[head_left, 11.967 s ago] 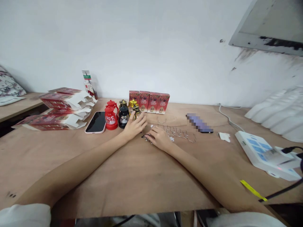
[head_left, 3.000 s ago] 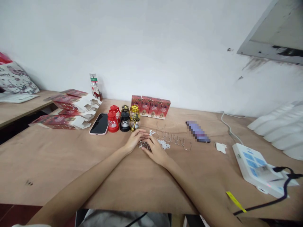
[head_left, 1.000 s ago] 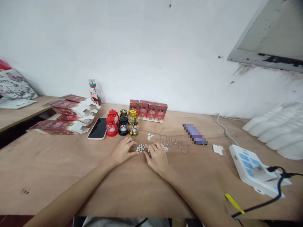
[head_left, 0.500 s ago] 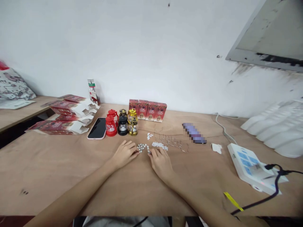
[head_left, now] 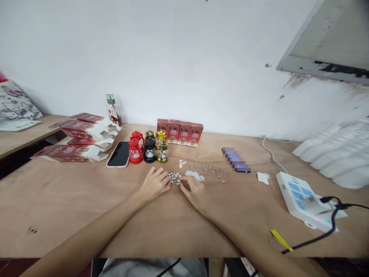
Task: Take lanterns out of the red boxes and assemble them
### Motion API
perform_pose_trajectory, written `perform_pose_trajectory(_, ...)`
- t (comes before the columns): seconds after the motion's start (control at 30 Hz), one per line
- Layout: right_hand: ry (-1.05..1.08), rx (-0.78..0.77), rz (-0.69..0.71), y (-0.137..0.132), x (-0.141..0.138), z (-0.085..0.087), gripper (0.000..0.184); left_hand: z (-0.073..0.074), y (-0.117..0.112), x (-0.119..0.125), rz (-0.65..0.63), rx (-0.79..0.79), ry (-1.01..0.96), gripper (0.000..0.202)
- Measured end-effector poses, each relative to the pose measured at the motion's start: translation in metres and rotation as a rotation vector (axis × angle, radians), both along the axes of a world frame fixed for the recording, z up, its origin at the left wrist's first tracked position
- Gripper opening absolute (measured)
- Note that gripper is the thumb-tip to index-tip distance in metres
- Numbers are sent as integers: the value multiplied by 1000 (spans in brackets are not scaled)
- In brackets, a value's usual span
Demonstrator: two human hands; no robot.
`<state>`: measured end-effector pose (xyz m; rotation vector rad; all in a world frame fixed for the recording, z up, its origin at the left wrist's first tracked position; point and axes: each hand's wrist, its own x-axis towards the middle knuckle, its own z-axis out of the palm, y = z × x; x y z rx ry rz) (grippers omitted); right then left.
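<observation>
Several small round silver discs (head_left: 174, 176), like button cells, lie in a loose cluster on the table between my hands. My left hand (head_left: 157, 182) rests at the cluster's left edge, fingers curled together and tips beside the discs; anything under them is hidden. My right hand (head_left: 195, 191) is at the right edge, its thumb and fingers drawn together against the nearest discs. Whether a disc is pinched there is too small to tell. Just beyond the right hand are small translucent white pieces (head_left: 193, 176), a few white bits (head_left: 182, 164) and a row of bent wire handles (head_left: 208, 169).
Small red, black and gold lanterns (head_left: 150, 151) stand behind my left hand, beside a phone (head_left: 118, 154). Red boxes (head_left: 179, 132) line the wall; flattened cartons (head_left: 72, 152) lie left. On the right are a blurred purple object (head_left: 235, 160), a power strip (head_left: 300, 200) and white stacked cups (head_left: 334, 157).
The discs are bunched closer together. My right hand has shifted slightly left, its fingers more curled. My left hand has stayed nearly in place, and the camera view has tilted slightly.
</observation>
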<state>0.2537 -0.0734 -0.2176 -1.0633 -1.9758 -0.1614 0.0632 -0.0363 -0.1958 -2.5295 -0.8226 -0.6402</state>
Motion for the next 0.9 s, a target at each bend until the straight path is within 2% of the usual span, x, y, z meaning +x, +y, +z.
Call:
perform_pose_trajectory(0.13,50,-68,34,9,1,1,9,3,7,2,51,1,-20,25)
perform_pose_trajectory(0.37,-40,-138,13,12,-1,2,14,2,8,2,48,-25,40,24)
perform_pose_trajectory(0.53,-49,-78,-22,6,-2,6,13,3,4,-4,54,-90,-24,26)
perform_pose_trajectory(0.7,-120,-22,22,-2,-1,7,13,3,0,-8,155,-172,-96,26)
perform_pose_trajectory(0.9,-133,-40,48,-2,-2,6,12,2,0,-3,209,-268,-75,45)
